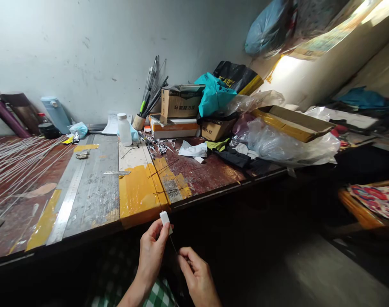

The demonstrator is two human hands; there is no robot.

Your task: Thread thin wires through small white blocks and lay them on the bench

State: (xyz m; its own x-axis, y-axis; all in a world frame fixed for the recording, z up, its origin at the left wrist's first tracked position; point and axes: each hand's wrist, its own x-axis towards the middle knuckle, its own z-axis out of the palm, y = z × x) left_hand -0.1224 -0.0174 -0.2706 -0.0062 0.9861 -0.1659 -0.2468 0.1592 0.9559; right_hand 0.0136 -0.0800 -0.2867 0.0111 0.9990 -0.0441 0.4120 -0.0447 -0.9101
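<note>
Head view: we sit over the dark front edge of a cluttered table [199, 172], with both hands low in the middle. Our left hand [152, 247] pinches a small white block [164, 217] between thumb and fingers, just off the table's edge. Our right hand [196, 270], lower down and to the right, has thumb and forefinger brought together on a thin dark rod [173, 244], which runs up past the block and on over the yellow tape [140, 187]; we cannot tell whether it goes through the block or lies against it. More thin dark sticks [172, 192] lie across the taped part. Left of the tape we see a metal ruler [69, 200] and, farther over, a spread of long pale rods [21, 157]. Toward the wall stand a white bottle [124, 129], a blue flask [56, 115] and a holder [138, 122] full of upright sticks. Beside that holder, a cardboard box [181, 104] sits next to a bright teal bag [215, 94].
</note>
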